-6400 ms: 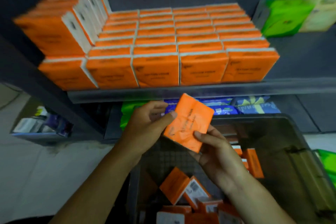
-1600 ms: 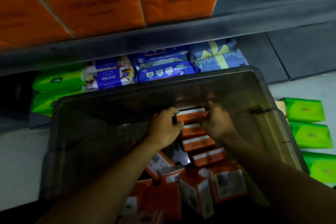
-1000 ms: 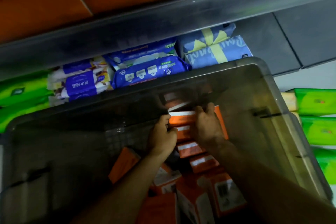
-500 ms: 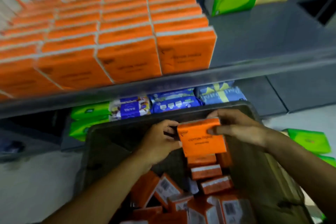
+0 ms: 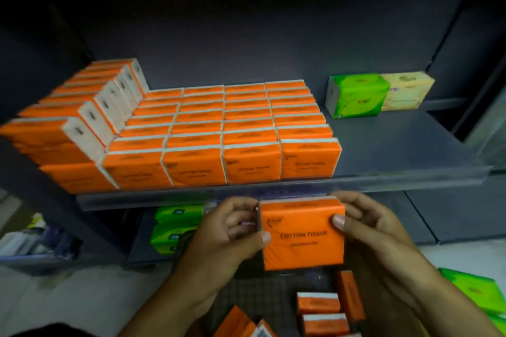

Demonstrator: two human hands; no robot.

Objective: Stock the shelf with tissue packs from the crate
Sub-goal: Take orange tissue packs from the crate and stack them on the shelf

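Entry: compared with a second ago, when both hands were down among the loose packs in the crate (image 5: 264, 297), we are now seeing them raised, with one orange tissue pack (image 5: 302, 235) lifted clear and held just below the front lip of the shelf (image 5: 410, 145). The left hand (image 5: 227, 230) is gripping the pack's left edge and the right hand (image 5: 375, 230) its right edge, thumbs lying on the front face and fingers curling behind, so the two hands are clamping the same pack between them. The view is also tilting up from the crate to the shelf. We are reading this as the carry phase: the pick is done and the placement is not. The bare shelf floor right of the orange block (image 5: 224, 131) is looking like the likely slot, since that block is ending at the fourth front column. More loose packs (image 5: 319, 302) are lying in the crate, so stocking is far from finished. Writing: the held pack is showing "COTTON TISSUE" in dark capitals, with a smaller line beneath and a small logo at the upper left, both unreadable. The front shelf row appears to be carrying the same words, blurred. The green pack (image 5: 356, 96) and the pale yellow pack (image 5: 408, 93) at the back are bearing marks too smeared to read.
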